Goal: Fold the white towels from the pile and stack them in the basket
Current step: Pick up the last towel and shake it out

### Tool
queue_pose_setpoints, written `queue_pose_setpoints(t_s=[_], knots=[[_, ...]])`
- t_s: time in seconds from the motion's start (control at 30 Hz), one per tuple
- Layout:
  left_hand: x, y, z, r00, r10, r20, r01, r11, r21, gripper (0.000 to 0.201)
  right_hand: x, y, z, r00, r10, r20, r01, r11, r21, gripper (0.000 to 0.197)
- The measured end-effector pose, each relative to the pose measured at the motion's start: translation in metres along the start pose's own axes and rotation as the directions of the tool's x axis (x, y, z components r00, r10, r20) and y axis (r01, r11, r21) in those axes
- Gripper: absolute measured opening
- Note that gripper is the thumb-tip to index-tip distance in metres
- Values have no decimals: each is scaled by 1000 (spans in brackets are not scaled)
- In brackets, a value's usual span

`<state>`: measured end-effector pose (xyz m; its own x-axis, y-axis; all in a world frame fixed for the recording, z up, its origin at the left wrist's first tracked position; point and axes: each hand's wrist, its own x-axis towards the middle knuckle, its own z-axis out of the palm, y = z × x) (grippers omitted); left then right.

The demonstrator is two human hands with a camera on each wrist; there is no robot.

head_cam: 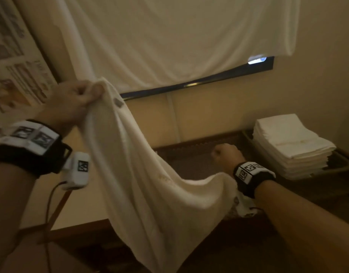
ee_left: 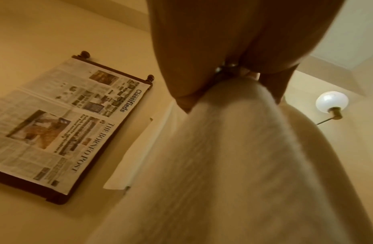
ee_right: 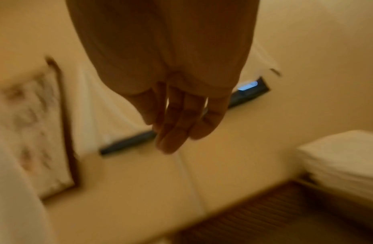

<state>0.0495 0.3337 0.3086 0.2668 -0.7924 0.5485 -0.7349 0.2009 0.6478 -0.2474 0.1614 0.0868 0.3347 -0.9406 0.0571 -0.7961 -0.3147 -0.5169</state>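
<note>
— Left hand (head_cam: 75, 99)? Upper left of frame, pinching corner of limp white terry towel (head_cam: 142, 174), draped toward centre.
— Right hand (head_cam: 224, 154)? Centre right, fingers loose, holding nothing; folded white towel stack (head_cam: 292, 142) far right.

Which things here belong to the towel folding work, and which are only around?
Job: white towel pinched by left hand; right hand, holding nothing; folded stack; basket.
Around: newspaper; wall lamp; hanging sheet.
</note>
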Motion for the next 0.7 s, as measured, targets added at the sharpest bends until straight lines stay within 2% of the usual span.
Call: queue_pose_setpoints(t_s=[0.03, 0.07, 0.13, 0.2, 0.23, 0.33, 0.43, 0.47, 0.57, 0.7], knots=[[4, -8, -1, 1000, 15, 3, -15, 1000, 12, 27, -3, -33, -8, 996, -93, -8, 93, 983, 161, 15], [2, -8, 0, 999, 28, 23, -29, 999, 20, 26, -8, -67, -17, 982, -187, -13, 181, 929, 324, 18], [6, -12, 5, 999, 29, 42, -29, 1000, 9, 23, -25, -131, -37, 934, -352, -68, 325, 753, 572, 22], [1, -10, 6, 990, 97, 100, -101, 994, 31, 26, -40, -181, -50, 885, -437, -161, 422, 608, 673, 23], [0, -11, 5, 986, 116, 116, -119, 993, 14, 29, -44, -201, -51, 870, -448, -205, 457, 579, 675, 24], [2, -10, -3, 978, 157, 137, -152, 987, -46, 28, -44, -238, -46, 851, -403, -336, 524, 617, 588, 25], [7, -15, -13, 976, 180, 122, -171, 982, -82, 30, -41, -256, -40, 853, -330, -405, 512, 676, 529, 21], [8, -18, -16, 977, 183, 112, -173, 981, -92, 33, -41, -261, -39, 866, -328, -376, 494, 674, 550, 19], [10, -32, -24, 977, 187, 101, -174, 977, -124, 38, -47, -265, -29, 921, -347, -178, 374, 656, 655, 18], [9, -60, -33, 984, 140, 108, -124, 982, -140, 28, -58, -242, 6, 958, -285, -31, 221, 667, 711, 20]])
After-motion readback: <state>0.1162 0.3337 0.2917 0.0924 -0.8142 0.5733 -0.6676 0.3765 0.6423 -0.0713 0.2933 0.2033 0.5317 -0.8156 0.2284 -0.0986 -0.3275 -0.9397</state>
